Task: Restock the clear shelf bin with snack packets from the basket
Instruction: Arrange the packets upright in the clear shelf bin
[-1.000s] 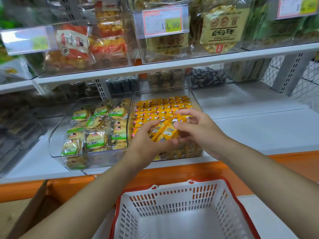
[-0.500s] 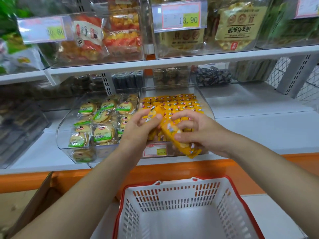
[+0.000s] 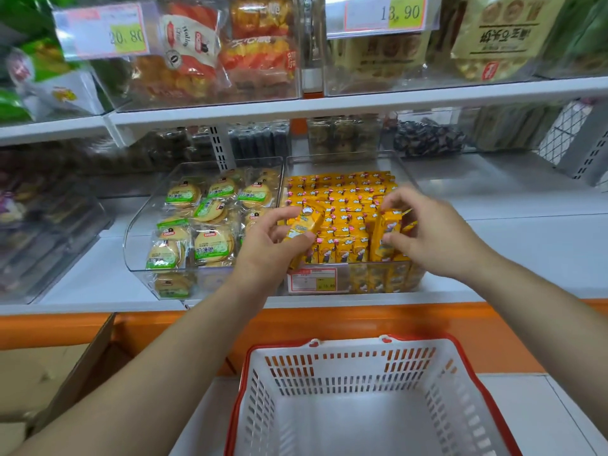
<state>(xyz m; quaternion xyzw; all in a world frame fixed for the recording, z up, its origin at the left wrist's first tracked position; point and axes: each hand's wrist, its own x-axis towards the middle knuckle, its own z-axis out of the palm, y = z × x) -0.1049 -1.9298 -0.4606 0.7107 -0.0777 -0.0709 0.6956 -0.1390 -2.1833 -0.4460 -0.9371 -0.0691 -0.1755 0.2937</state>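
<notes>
Nearest, the white basket point(image 3: 467, 365) sat below the clear shelf bin point(image 3: 406, 174) of yellow packets point(image 3: 345, 192). Over the bin's near edge the left hand point(image 3: 266, 250) pinched one packet point(image 3: 304, 225), long axis tilted, top pointing far-right; the right hand point(image 3: 432, 236) pinched a second packet point(image 3: 388, 232) upright in the near-right rows.

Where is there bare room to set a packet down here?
Bare white shelf right of the yellow-packet bin; the basket floor in view is bare too. Crowded: that bin is packed in rows, and the biscuit bin abuts its left side.
</notes>
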